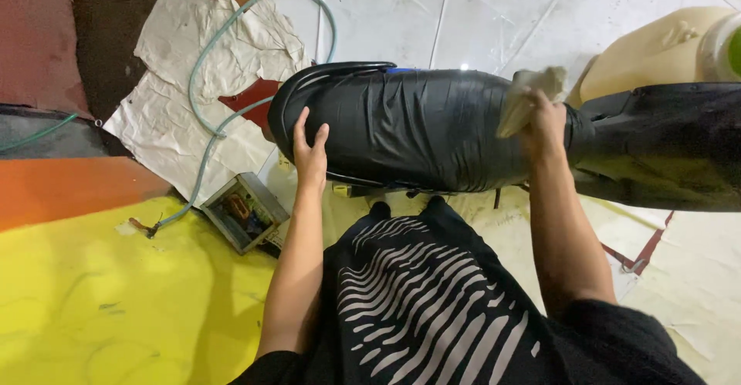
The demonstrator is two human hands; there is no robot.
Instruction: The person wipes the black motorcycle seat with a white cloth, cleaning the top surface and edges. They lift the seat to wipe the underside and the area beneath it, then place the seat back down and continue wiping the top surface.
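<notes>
A long black seat, wrapped in glossy wrinkled black film, lies across the middle of the head view on a vehicle body. My left hand rests flat on its left rounded end, fingers apart. My right hand is closed on a crumpled pale cloth and presses it against the seat's right end, next to a black body panel.
A pale green hose snakes over white paper sheets on the floor at left. A small open box with parts sits below the seat. Yellow and orange floor lies at lower left. A tan panel stands at upper right.
</notes>
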